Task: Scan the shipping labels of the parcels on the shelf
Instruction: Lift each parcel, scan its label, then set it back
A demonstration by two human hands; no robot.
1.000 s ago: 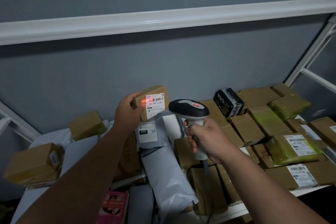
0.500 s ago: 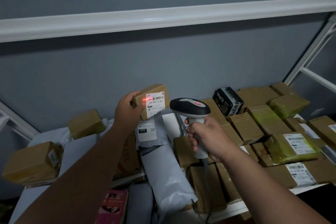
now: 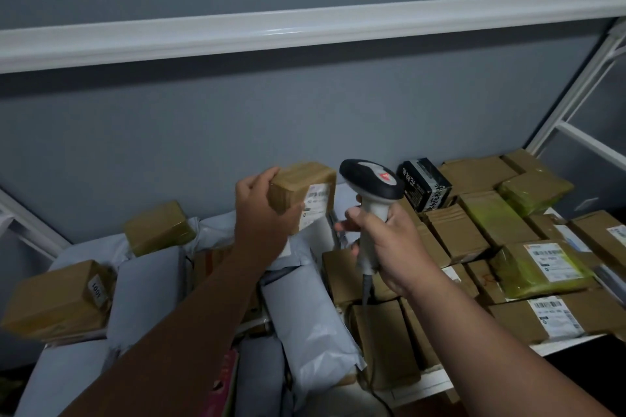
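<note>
The shelf (image 3: 440, 379) is crowded with brown boxes and grey mailer bags (image 3: 305, 325). A small parcel (image 3: 301, 188) is gripped by the left hand (image 3: 262, 213), the scanner (image 3: 371, 186) by the right hand (image 3: 389, 240). The red scan line seen earlier on its label (image 3: 316, 201) is gone, and the parcel is turned.

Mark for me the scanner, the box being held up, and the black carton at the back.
scanner (image 3: 371, 179): head view, on its dark head.
held box (image 3: 299, 179): head view, on its taped brown top.
black carton (image 3: 427, 184): head view, on its printed front face.
</note>
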